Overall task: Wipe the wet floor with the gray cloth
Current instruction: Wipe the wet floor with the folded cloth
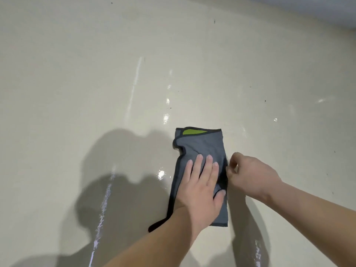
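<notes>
From the head view, wiping looks barely underway: the cream floor (96,83) glistens with wet streaks around the folded gray cloth (204,147). The left hand (200,185) presses flat, fingers spread, atop it; the right hand (250,176) pinches the cloth's right edge.
</notes>
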Available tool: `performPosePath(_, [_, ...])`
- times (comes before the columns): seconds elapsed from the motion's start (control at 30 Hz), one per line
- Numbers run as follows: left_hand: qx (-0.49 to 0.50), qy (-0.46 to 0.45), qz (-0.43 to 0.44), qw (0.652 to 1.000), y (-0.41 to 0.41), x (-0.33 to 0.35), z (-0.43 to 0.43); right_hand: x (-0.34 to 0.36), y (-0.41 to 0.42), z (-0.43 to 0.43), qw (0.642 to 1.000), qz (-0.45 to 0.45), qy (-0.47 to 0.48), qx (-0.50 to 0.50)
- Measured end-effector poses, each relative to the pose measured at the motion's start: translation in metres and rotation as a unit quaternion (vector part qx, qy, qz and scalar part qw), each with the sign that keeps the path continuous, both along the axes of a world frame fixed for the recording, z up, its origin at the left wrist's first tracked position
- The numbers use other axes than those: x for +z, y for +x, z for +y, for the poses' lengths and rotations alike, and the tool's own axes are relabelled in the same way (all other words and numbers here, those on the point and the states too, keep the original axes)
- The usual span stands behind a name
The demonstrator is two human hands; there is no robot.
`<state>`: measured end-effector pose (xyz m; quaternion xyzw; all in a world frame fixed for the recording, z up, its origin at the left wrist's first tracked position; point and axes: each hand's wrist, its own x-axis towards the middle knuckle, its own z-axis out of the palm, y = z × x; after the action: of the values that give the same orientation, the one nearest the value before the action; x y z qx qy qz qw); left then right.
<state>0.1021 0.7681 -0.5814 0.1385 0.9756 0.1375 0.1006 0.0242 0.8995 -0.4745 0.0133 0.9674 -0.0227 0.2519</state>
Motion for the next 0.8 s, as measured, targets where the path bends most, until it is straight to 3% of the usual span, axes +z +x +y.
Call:
performPosePath(0.2, [-0.12,0.028,0.002,0.992,0.013,0.011,0.083,0.006,0.048,0.057,0.997,0.027,-0.03,-0.065])
performPosePath(0.27, [-0.136,0.118,-0.011,0.984,0.013,0.014,0.101,0.004,0.067,0.076,0.995,0.086,-0.016,-0.052])
performPosePath(0.37, [-0.058,0.249,-0.016,0.967,0.009,0.018,0.089,-0.01,0.083,0.084,0.983,0.145,-0.103,-0.044])
performPosePath(0.47, [-0.008,0.231,0.054,0.971,0.01,0.015,0.061,-0.032,0.093,0.063,0.983,0.071,-0.16,-0.049])
performPosePath(0.63, [0.001,0.157,0.011,0.987,0.021,0.027,0.025,-0.08,0.102,0.051,0.995,0.039,-0.089,0.035])
performPosePath(0.8, [0.018,0.086,-0.012,0.996,0.044,0.047,0.041,-0.078,0.074,0.09,0.986,-0.018,-0.072,0.146])
